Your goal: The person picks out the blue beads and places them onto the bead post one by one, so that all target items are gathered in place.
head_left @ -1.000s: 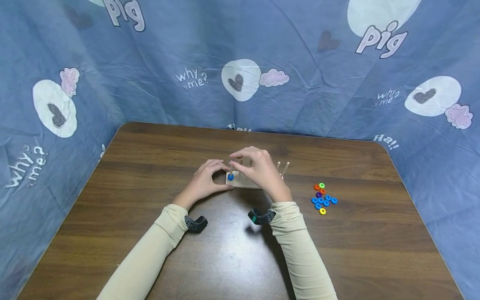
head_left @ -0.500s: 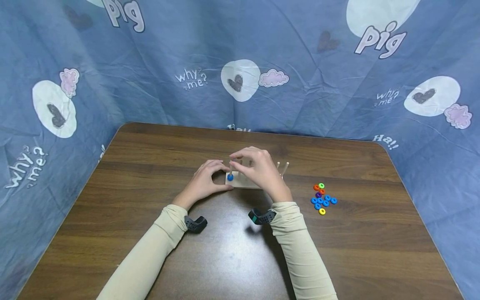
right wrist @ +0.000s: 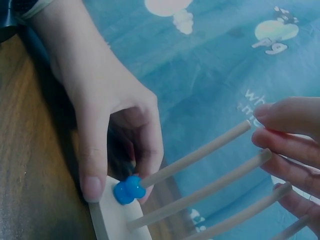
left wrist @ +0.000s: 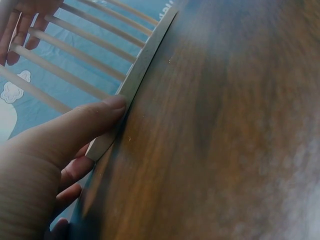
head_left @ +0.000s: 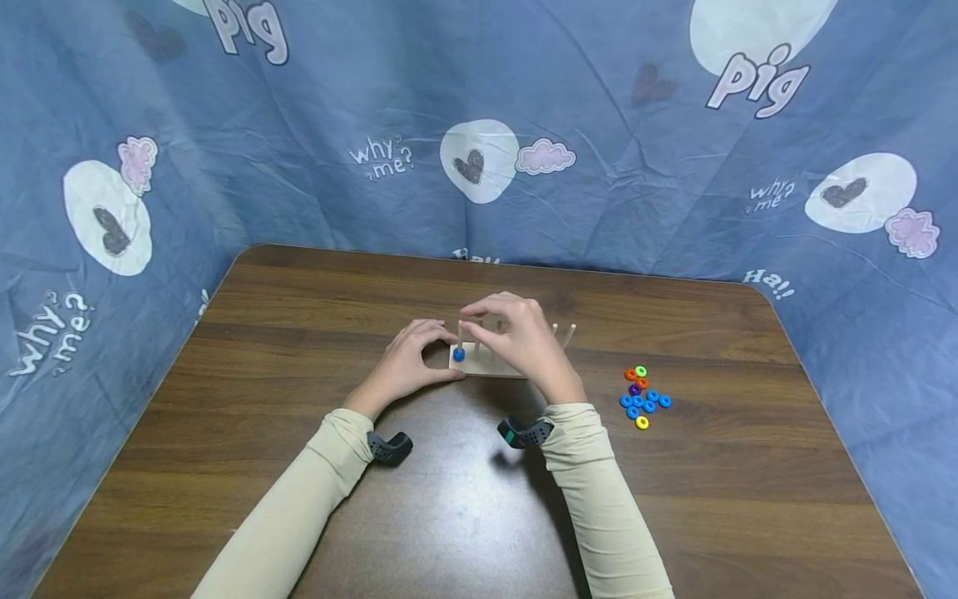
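A pale wooden peg board (head_left: 486, 363) with several upright pegs stands at the middle of the table. My left hand (head_left: 407, 359) grips its left end, the thumb (left wrist: 102, 117) along the front edge and the fingers behind. Two blue rings (right wrist: 129, 189) sit stacked at the foot of the leftmost peg (right wrist: 200, 152). Above the board, my right hand (head_left: 516, 333) has thumb and forefinger apart beside that peg's top. Its fingers (right wrist: 292, 117) are loosely bent near the peg tips, with nothing seen between them. The right hand hides part of the board and some pegs from above.
To the right of the board lies a loose group of small rings: several blue rings (head_left: 649, 406), two orange, a purple, a green ring (head_left: 640, 371) and a yellow ring (head_left: 642, 423). The wooden table (head_left: 359, 291) ends at a blue printed cloth (head_left: 314, 166) behind.
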`<state>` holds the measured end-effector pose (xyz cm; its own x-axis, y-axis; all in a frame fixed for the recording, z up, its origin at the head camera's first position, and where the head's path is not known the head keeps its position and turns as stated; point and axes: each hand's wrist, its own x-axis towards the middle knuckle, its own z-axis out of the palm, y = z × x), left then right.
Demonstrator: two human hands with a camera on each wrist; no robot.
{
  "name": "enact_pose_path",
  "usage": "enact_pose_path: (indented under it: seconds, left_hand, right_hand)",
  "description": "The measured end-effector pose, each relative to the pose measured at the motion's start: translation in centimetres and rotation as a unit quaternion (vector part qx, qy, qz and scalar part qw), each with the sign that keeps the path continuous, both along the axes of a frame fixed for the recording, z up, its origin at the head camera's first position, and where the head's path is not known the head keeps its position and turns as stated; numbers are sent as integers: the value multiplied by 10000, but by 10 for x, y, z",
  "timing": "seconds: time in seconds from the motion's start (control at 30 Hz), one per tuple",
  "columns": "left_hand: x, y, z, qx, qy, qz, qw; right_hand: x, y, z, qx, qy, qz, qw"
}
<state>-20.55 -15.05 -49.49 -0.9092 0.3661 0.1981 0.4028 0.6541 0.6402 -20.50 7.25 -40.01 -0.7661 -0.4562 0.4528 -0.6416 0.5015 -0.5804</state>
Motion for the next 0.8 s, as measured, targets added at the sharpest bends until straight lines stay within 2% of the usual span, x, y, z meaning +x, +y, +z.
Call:
enact_pose_path:
  seconds: [0.8]
  left_hand:
    - [0,0,-1,16,-70,41,10000]
  right_hand:
    - [-1,25,5,-310,67,-311,9990]
